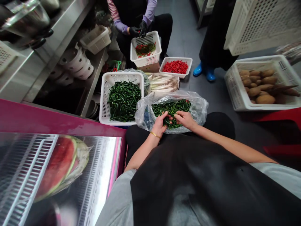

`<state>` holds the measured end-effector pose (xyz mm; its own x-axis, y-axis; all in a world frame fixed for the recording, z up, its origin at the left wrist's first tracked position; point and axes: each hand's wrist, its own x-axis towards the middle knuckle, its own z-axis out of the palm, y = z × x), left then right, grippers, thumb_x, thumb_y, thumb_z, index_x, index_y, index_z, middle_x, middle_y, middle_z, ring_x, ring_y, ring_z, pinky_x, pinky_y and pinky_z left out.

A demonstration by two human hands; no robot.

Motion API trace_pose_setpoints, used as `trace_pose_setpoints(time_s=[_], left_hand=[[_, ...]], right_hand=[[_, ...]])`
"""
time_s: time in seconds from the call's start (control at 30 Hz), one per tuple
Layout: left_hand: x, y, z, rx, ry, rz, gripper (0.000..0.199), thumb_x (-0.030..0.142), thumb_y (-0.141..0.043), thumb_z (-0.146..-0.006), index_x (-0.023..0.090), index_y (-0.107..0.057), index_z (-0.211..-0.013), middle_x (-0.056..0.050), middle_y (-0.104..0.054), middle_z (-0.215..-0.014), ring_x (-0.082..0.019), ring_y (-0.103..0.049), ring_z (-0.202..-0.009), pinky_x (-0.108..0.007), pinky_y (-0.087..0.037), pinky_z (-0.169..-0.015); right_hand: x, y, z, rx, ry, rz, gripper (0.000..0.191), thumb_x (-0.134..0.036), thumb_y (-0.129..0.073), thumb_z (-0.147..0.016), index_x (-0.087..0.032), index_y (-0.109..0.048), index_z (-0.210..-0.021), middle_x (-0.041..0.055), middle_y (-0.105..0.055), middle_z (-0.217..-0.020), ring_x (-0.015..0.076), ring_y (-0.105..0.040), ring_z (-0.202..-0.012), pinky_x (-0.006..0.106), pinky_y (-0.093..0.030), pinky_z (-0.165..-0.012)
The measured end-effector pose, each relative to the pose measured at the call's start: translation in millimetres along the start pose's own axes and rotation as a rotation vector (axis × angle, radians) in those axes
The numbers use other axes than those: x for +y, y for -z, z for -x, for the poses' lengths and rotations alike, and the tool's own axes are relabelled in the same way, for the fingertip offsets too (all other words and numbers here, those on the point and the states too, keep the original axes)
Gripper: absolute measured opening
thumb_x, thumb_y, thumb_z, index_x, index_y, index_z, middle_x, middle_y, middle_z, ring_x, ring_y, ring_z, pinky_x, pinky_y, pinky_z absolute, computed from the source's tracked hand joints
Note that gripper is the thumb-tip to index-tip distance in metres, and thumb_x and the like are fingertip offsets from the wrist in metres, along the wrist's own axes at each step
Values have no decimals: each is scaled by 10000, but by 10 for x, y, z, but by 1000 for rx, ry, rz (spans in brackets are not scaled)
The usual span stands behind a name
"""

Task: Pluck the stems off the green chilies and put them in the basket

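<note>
Both hands low over the open clear plastic bag, just in front of the lap. Left hand grip: closed, fingers curled round a few green chillies; right hand grip: pinched on the same bit from the other side, exact count hidden. Held piece sits between the two sets of fingertips, above the loose pile; long axis looks roughly crosswise, too small to be sure. White basket with more chillies stands just left of the bag, so left hand's nearer to it.
</note>
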<state>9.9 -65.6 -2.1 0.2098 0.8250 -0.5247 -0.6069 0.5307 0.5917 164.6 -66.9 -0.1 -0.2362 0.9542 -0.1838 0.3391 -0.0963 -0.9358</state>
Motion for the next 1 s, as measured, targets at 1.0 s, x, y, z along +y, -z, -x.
trace_pose_setpoints(time_s=[1.0], left_hand=[[156,165,-37,76,-220,-250,265,279,-741,-598,151,-521,-673,13,-584,-560,-73,-466,-442,-224,-361,-456]], right_hand=[[5,134,-251,-455,61,355,414,-510,-384,-901,-178,-622,-829,29,-657,-700,134,-581,-614,242,-420,-616]])
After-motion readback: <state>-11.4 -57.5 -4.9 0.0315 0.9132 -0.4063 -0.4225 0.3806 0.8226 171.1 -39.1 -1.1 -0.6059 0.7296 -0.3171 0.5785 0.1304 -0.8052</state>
